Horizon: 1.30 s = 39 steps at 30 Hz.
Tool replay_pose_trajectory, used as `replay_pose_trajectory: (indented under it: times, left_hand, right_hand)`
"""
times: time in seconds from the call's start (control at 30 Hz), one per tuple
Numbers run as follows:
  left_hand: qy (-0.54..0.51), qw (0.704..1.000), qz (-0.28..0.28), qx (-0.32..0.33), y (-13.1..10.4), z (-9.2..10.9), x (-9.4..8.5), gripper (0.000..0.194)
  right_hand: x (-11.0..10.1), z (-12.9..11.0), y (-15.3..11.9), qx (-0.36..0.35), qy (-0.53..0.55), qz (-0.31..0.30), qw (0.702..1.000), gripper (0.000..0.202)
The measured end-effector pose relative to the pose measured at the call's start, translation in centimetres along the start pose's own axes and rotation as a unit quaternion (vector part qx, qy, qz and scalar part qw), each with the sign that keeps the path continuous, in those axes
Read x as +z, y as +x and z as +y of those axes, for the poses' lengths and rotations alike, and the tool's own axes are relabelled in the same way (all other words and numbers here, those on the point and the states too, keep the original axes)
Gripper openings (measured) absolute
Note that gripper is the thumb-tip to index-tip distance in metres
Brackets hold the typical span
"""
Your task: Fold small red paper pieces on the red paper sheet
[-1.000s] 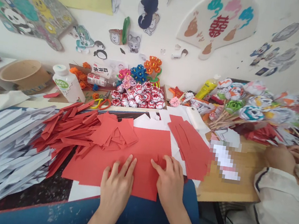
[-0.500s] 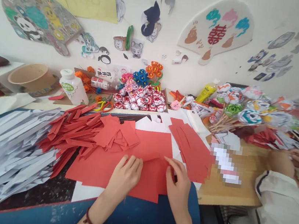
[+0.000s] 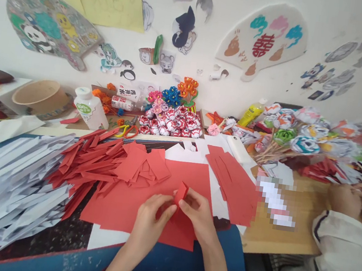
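The left hand point(image 3: 151, 217) pinches a small folded red paper point(image 3: 181, 192); the right hand point(image 3: 199, 213) pinches its other side. The paper is over the big red sheets point(image 3: 117, 205); a pile of red strips point(image 3: 92, 159) lies to the left.

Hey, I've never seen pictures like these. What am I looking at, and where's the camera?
There's no machine here, just a person's bare hands. One camera, worn on the person's head, looks forward and down, so the arms enter from the bottom edge. The left hand and right hand together hold a small folded red paper above larger red sheets on the table. To the left lie red strips and a heap of white strips. Farther back are red-and-white flowers and a white bottle. At the right edge you see another person's sleeve.
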<state>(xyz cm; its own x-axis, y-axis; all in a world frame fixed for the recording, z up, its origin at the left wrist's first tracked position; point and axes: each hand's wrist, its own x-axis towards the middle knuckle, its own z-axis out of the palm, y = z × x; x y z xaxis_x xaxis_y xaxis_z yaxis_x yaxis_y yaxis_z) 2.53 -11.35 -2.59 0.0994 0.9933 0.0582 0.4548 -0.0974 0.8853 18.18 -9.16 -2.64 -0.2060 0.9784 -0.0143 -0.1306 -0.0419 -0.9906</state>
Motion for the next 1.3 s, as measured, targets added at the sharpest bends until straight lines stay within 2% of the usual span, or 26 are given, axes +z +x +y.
replay_pose_trajectory:
  times: [0.13, 0.2, 0.27, 0.37, 0.43, 0.5, 0.63, 0.73, 0.83, 0.97, 1.1, 1.2, 1.3]
  left_hand:
    - [0.056, 0.998, 0.014, 0.017, -0.1, 0.1, -0.1, 0.030]
    - [0.049, 0.998, -0.012, 0.025, 0.1, 0.1, -0.3, 0.022]
    - [0.060, 0.997, -0.034, 0.024, 0.3, -0.1, -0.4, 0.025]
    - [0.139, 0.990, 0.011, 0.025, 0.8, -0.6, -0.3, 0.027]
    - [0.180, 0.981, 0.062, 0.028, 1.2, -1.0, 0.1, 0.025]
    - [0.184, 0.979, 0.088, 0.020, 1.6, -1.2, 0.5, 0.023]
    - [0.217, 0.973, 0.083, 0.008, 2.3, -0.9, 1.2, 0.018]
    - [0.271, 0.960, 0.071, 0.010, 2.8, -0.6, 1.6, 0.016]
    - [0.314, 0.946, 0.086, 0.008, 3.1, -0.5, 2.1, 0.018]
    - [0.356, 0.929, 0.099, 0.026, 3.2, -0.8, 2.7, 0.020]
    - [0.339, 0.928, 0.145, 0.055, 2.9, -1.3, 3.1, 0.018]
    - [0.336, 0.924, 0.154, 0.098, 2.7, -1.6, 3.1, 0.022]
    - [0.362, 0.910, 0.145, 0.142, 2.5, -1.7, 2.9, 0.026]
  right_hand:
    - [0.2, 0.1, 0.4, -0.015, -0.040, 0.010, 0.999, 0.034]
    - [0.1, 0.0, 0.6, -0.014, -0.056, 0.015, 0.998, 0.033]
    - [-0.1, 0.0, 0.8, -0.002, -0.088, 0.036, 0.995, 0.032]
    - [-0.2, 0.0, 0.7, 0.019, -0.161, 0.070, 0.984, 0.035]
    - [-0.2, 0.1, 0.5, 0.028, -0.208, 0.071, 0.975, 0.035]
    - [-0.2, 0.3, 0.4, 0.038, -0.250, 0.066, 0.965, 0.031]
    - [-0.1, 0.5, 0.6, 0.047, -0.305, 0.096, 0.946, 0.021]
    - [0.1, 0.6, 1.1, 0.041, -0.345, 0.129, 0.929, 0.022]
    - [0.4, 0.8, 1.5, 0.034, -0.407, 0.137, 0.902, 0.023]
    - [0.8, 1.3, 1.6, 0.009, -0.470, 0.170, 0.866, 0.019]
    - [0.9, 1.8, 1.5, -0.036, -0.497, 0.198, 0.844, 0.016]
    - [0.8, 2.3, 1.3, -0.070, -0.509, 0.199, 0.834, 0.022]
    - [0.6, 2.8, 1.2, -0.107, -0.517, 0.174, 0.831, 0.026]
